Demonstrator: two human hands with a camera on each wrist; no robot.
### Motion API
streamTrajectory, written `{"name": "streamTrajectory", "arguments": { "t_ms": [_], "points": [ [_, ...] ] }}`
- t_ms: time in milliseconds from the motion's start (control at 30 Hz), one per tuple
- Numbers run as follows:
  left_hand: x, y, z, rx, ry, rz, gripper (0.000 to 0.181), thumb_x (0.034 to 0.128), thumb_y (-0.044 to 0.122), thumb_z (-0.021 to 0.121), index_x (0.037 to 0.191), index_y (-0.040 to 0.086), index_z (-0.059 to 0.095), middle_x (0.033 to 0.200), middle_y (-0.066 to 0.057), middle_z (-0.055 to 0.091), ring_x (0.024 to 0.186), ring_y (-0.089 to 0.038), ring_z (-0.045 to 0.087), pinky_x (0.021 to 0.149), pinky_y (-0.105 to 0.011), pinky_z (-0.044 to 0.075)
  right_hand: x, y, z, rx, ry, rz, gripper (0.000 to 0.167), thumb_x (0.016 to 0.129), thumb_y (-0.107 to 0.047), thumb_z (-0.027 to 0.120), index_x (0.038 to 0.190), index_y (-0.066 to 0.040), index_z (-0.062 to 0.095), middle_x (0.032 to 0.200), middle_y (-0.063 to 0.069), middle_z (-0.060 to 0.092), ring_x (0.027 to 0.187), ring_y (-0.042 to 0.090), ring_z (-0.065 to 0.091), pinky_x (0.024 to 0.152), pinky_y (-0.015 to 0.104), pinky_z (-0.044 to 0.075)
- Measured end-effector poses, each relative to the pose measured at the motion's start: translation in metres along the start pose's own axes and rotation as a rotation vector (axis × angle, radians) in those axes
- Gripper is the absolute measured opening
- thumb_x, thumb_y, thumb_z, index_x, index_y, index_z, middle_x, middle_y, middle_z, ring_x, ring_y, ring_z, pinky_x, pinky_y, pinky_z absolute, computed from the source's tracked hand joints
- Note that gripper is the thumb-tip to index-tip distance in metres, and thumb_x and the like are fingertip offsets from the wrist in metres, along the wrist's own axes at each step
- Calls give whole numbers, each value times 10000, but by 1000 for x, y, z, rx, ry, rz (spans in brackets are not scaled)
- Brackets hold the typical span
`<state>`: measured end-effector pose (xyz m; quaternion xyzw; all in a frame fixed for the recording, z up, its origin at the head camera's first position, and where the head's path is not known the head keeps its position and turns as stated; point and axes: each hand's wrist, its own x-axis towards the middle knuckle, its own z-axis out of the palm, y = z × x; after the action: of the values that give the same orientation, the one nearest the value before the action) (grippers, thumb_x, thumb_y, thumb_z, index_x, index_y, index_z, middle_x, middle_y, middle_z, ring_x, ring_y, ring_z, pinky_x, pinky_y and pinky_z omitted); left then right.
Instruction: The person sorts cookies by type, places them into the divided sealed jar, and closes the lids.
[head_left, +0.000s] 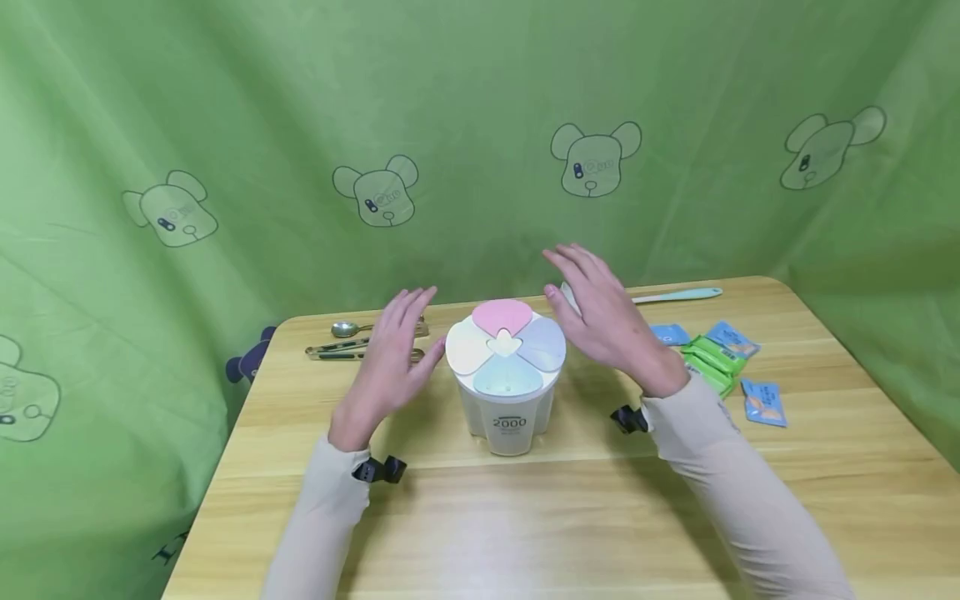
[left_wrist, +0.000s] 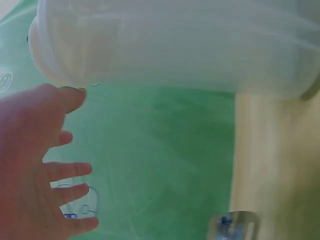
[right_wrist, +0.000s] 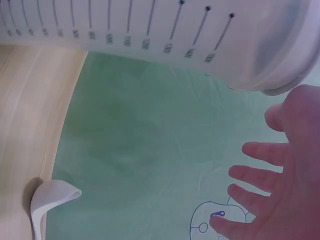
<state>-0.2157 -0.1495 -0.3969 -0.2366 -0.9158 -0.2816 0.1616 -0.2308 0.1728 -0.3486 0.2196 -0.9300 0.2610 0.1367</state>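
Lidded plastic canister (head_left: 510, 432) marked 2000 stands upright mid-table, petal lid (head_left: 508, 377) in pink, white, lavender and light blue seated on top. Left hand (head_left: 386, 362) and right hand (head_left: 600, 315) flank it, fingers extended, thumbs spread toward the lid rim; neither has hold of anything. Right thumb is just clear of the rim; left thumb is right beside it, can't tell if touching. Right wrist view shows a graduated scale down the canister wall. Behind left hand: metal spoon (head_left: 344, 329) and tongs (head_left: 333, 355), partly hidden. Right side of wooden table (head_left: 465, 533): ladle (head_left: 686, 294) with light-blue handle near back edge, green packets (head_left: 708, 367) among blue sachets (head_left: 765, 404).
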Motion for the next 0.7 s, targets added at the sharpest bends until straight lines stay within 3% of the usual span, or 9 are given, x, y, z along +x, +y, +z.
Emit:
{"name": "streamTrajectory", "arguments": {
  "t_ms": [200, 400, 500, 700],
  "points": [
    [-15, 0, 10, -198, 36, 15, 558, 1152, 250, 503, 1675, 88, 392, 1684, -171, 484, 1596, -384, 408, 1355, -616, 324, -9, -8, -3, 71, 5, -20, 576, 1175, -326, 435, 1691, -77, 372, 1789, 185, 310, 1670, 426, 260, 1372, 688, 224],
    [-25, 2, 17, -418, 95, 47, 513, 1155, 176, 470, 1658, 95, 408, 1599, -164, 574, 1519, -342, 512, 1295, -622, 410, -21, -19, 0, 103, 33, -85, 544, 1171, -291, 461, 1668, -72, 416, 1768, 185, 359, 1650, 419, 314, 1354, 686, 278],
    [-28, 5, 20, -473, 92, 71, 527, 1150, 182, 477, 1661, 90, 390, 1596, -169, 579, 1510, -342, 526, 1268, -619, 446, -28, -26, 1, 106, 53, -115, 538, 1161, -280, 486, 1658, -81, 436, 1762, 171, 377, 1648, 398, 329, 1352, 676, 294],
    [-34, 12, 27, -496, 57, 109, 574, 1137, 259, 519, 1669, 100, 374, 1661, -158, 516, 1527, -353, 510, 1246, -622, 473, -39, -42, 4, 107, 85, -185, 531, 1132, -259, 548, 1629, -84, 489, 1728, 156, 437, 1628, 376, 375, 1347, 658, 323]
  ]
}}
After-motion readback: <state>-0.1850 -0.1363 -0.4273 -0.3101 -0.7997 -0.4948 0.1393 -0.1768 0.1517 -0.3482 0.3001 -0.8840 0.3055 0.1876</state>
